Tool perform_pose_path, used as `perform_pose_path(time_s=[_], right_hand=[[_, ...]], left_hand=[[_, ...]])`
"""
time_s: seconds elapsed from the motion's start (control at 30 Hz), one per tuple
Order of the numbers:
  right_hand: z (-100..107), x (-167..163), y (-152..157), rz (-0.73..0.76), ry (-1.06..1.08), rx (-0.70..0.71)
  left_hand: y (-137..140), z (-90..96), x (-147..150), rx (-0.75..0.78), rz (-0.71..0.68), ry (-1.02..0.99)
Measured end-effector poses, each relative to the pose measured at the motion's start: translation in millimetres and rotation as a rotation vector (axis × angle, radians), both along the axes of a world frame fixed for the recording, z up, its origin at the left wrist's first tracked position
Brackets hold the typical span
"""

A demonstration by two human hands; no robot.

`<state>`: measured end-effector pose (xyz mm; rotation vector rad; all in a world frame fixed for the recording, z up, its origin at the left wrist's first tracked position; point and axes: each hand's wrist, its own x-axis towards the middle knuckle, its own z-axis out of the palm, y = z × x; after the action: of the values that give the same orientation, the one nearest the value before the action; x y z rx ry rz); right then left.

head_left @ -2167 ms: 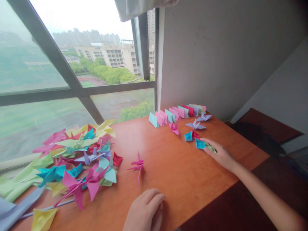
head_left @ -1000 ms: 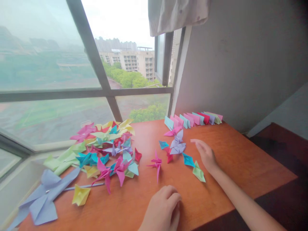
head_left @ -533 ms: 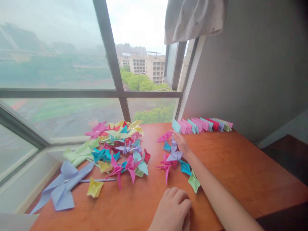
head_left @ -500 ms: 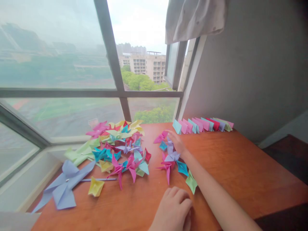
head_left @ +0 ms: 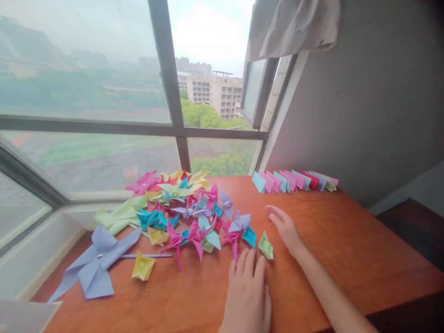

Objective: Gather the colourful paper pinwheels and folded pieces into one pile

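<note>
My left hand [head_left: 245, 286] lies palm down with fingers stretched out, holding nothing. Its fingertips are close to a magenta origami crane [head_left: 231, 238] and a small blue folded paper piece [head_left: 249, 236]. To the right of that sits a green folded paper piece [head_left: 266, 245]. Above the table, my right hand [head_left: 285, 227] is open and empty, with fingers extended toward the left. A lavender origami crane [head_left: 240, 222] rests against the right side of a colourful heap of origami [head_left: 194, 212].
A large lavender paper pinwheel [head_left: 99, 261] lies at the left of the wooden table [head_left: 329, 240], beside a yellow folded piece [head_left: 143, 267]. Along the back right stands a row of folded paper pieces [head_left: 294, 181]. A window frame [head_left: 173, 92] rises behind.
The origami cluster near my right hand has shifted left against the heap. My right hand has drawn away to the right, while my left hand has moved forward and its fingers have straightened.
</note>
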<state>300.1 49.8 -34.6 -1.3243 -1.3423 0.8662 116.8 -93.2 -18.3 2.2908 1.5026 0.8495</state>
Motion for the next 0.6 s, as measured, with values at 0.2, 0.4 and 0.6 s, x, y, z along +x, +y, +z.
perform_pose_path(time_s=[0.2,0.4,0.6], right_hand=[[-23.7,39.5,-100.4,-0.029,-0.603,0.108],[-9.3,-35.3,-100.8,0.142,-0.943,0.233],[-6.2,-105.6,-73.1,0.173,-0.847,0.283]], left_hand=[[2.6,-0.3,-29.4,0.126,0.22,0.221],[-2.7,-2.8,-78.3,0.254,0.127,0.261],[-13.1,10.7,-96.8,0.317,-0.093,0.119]])
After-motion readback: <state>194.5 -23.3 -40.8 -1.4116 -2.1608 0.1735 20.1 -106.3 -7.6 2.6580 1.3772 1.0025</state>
